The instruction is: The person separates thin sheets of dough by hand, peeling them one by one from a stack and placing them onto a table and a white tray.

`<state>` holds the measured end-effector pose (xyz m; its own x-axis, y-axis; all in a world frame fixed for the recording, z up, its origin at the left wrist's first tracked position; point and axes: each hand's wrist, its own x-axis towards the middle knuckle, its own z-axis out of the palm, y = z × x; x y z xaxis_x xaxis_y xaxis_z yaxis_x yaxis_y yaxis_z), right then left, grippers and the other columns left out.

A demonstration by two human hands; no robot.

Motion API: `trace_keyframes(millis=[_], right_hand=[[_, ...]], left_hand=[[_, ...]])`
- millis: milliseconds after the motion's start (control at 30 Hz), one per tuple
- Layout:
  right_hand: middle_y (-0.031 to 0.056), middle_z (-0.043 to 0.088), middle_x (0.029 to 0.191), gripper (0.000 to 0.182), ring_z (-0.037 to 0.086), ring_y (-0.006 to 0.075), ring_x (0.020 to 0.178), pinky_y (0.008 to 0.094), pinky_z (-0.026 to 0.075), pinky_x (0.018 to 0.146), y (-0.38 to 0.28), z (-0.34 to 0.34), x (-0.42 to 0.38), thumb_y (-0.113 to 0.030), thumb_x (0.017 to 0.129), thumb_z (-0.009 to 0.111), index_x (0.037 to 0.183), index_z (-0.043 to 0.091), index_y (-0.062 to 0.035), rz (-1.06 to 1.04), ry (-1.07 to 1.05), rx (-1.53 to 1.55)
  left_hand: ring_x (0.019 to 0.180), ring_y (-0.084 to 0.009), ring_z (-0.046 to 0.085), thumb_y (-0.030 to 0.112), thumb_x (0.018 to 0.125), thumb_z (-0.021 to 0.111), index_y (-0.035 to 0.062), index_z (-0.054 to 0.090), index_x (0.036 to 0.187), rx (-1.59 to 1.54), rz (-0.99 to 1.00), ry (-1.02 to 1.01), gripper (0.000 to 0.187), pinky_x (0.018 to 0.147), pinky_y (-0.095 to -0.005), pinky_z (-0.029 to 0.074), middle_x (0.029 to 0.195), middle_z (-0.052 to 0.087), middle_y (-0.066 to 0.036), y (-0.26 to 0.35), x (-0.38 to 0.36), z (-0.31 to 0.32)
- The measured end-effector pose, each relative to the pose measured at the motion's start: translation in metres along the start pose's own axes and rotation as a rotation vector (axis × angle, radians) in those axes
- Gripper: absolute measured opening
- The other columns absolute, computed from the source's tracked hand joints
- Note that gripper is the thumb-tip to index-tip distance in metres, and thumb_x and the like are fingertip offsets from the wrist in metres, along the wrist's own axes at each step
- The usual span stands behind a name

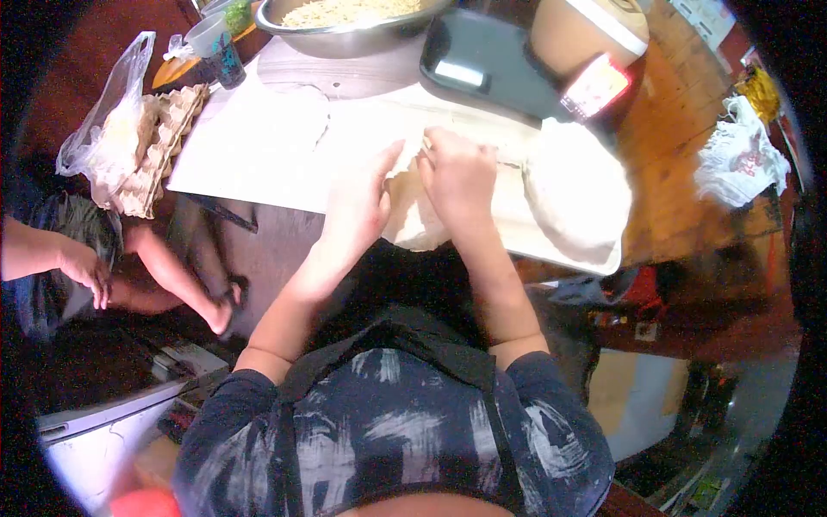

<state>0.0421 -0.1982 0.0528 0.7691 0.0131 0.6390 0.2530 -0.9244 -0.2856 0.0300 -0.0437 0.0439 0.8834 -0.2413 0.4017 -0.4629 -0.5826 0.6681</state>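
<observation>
My left hand (363,196) rests over the pale work surface with a finger stretched out; glare washes out part of it. Close beside it, my right hand (461,172) has its fingers curled together, and what they pinch is hidden. Between and below my hands, a pale, thin piece (415,211), perhaps dough, reaches the near edge. To the right sits a large white rounded mound (577,189) that looks like dough, on the end of a white tray (607,263). Strong light bleaches the surface left of my hands.
At the back stand a metal bowl (353,30) of pale shreds, a dark tray (482,65) and a tan tub (590,30). Egg cartons (164,146) and a cup (215,47) lie left. A person's hand (84,267) is at far left. A plastic bag (743,159) lies right.
</observation>
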Motion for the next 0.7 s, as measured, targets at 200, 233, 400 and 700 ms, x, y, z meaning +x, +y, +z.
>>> trace_keyframes(millis=[200, 233, 400, 700], right_hand=[[0.0052, 0.066, 0.074, 0.009, 0.064, 0.0217, 0.075, 0.0381, 0.041, 0.072, -0.010, 0.010, 0.002, -0.012, 0.076, 0.064, 0.084, 0.062, -0.0124, -0.170, -0.008, -0.093], [0.0045, 0.065, 0.073, 0.007, 0.064, 0.0208, 0.074, 0.0378, 0.041, 0.072, -0.013, 0.011, -0.001, -0.011, 0.076, 0.063, 0.082, 0.060, -0.0129, -0.208, 0.035, -0.064], [0.0027, 0.064, 0.072, 0.007, 0.063, 0.0189, 0.073, 0.0371, 0.041, 0.072, -0.016, 0.010, -0.008, -0.010, 0.076, 0.063, 0.081, 0.060, -0.0135, -0.260, 0.090, -0.044], [0.0031, 0.062, 0.074, 0.004, 0.062, 0.0186, 0.075, 0.0379, 0.041, 0.074, 0.000, 0.010, -0.010, -0.014, 0.080, 0.056, 0.083, 0.058, -0.0122, -0.179, 0.096, -0.121]], left_hand=[[0.096, -0.0314, 0.067, -0.005, 0.080, 0.052, 0.0141, 0.046, 0.140, 0.057, -0.052, 0.053, 0.064, 0.083, -0.0374, 0.053, 0.116, 0.064, -0.020, -0.003, -0.002, -0.003], [0.100, -0.0320, 0.066, -0.004, 0.080, 0.052, 0.0145, 0.043, 0.142, 0.000, -0.038, 0.111, 0.065, 0.086, -0.0373, 0.053, 0.118, 0.064, -0.019, -0.005, -0.001, -0.002], [0.095, -0.0361, 0.066, -0.003, 0.079, 0.054, 0.0062, 0.044, 0.138, 0.098, -0.014, 0.049, 0.061, 0.082, -0.0432, 0.053, 0.111, 0.066, -0.019, -0.003, 0.005, -0.006], [0.092, -0.0330, 0.067, -0.007, 0.077, 0.050, 0.0117, 0.046, 0.139, 0.122, -0.072, 0.072, 0.065, 0.083, -0.0391, 0.052, 0.113, 0.067, -0.016, -0.016, 0.011, -0.002]])
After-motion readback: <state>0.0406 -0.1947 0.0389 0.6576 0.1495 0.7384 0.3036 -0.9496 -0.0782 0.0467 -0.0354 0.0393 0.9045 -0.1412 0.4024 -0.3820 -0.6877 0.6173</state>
